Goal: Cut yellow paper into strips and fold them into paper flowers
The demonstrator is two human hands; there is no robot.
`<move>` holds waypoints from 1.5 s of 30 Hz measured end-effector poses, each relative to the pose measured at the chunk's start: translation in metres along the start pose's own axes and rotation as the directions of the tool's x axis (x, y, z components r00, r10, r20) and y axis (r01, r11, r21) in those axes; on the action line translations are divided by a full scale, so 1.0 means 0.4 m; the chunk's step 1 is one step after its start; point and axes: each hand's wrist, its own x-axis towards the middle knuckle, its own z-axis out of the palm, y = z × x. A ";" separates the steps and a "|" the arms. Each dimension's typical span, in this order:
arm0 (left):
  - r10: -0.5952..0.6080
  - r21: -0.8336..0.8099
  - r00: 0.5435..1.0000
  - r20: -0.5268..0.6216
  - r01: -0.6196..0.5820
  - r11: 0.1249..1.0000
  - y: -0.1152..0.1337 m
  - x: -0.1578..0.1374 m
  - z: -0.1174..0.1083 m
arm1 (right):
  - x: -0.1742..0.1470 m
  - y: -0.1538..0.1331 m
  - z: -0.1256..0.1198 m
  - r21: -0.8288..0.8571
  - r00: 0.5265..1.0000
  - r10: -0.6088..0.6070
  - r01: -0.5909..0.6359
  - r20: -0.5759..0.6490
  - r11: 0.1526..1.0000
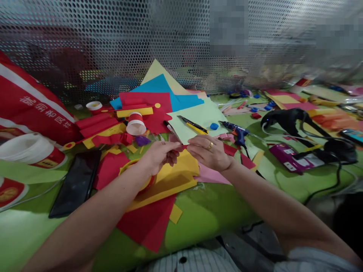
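Note:
My left hand (166,155) and my right hand (208,151) meet above the middle of the table, fingertips nearly touching. Between them shows a small sliver of red paper (185,146), pinched at both ends; most of it is hidden by my fingers. A ring sits on a right-hand finger. Beneath my hands lies a folded yellow sheet (181,172), with red sheets (147,223) under it. Just beyond, a yellow and black utility knife (194,125) rests on a pale green sheet (211,111). To its right lies a blue glue gun (238,133).
Left are a black phone (75,185), paper cups (136,124) and a red bag (31,98). Blue card (159,88) lies toward the perforated metal screen (113,45). A purple power strip (295,158), a black device (295,121) and cables fill the right.

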 end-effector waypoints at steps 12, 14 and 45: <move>0.054 0.039 0.998 0.024 -0.055 0.998 0.002 0.020 -0.012 | -0.007 0.031 0.012 -0.121 0.993 -0.118 0.114 -0.028 0.986; 0.128 0.046 0.992 -0.024 -0.127 0.991 0.003 0.024 -0.016 | -0.016 0.079 -0.018 -0.204 0.984 0.175 -0.169 0.013 0.964; 0.267 0.101 0.938 -0.221 -0.250 0.963 -0.009 0.044 -0.034 | -0.148 0.299 -0.119 0.498 -0.389 0.888 -0.736 0.244 -0.459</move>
